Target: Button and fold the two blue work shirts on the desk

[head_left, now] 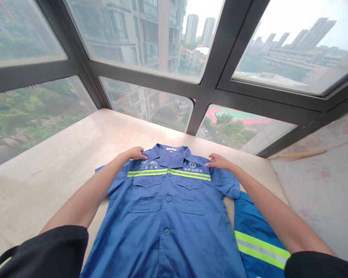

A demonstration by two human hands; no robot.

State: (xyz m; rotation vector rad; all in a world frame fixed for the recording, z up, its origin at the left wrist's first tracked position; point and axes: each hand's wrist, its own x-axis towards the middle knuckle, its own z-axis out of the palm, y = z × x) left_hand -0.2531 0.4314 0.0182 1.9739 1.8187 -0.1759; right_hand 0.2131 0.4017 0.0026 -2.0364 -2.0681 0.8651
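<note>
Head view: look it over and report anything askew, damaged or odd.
The pink-patterned wall covering at right looks odd: a brownish strip beside the window frame appears to curl loose, perhaps peeling. The blue shirt lies face up, with no visible stain or tear.

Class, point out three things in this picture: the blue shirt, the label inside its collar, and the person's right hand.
Blue shirt [164,216]: head view, front placket between two buttons.
Label [171,149]: head view, middle of its face.
Right hand [219,160]: head view, back of the hand.
</note>
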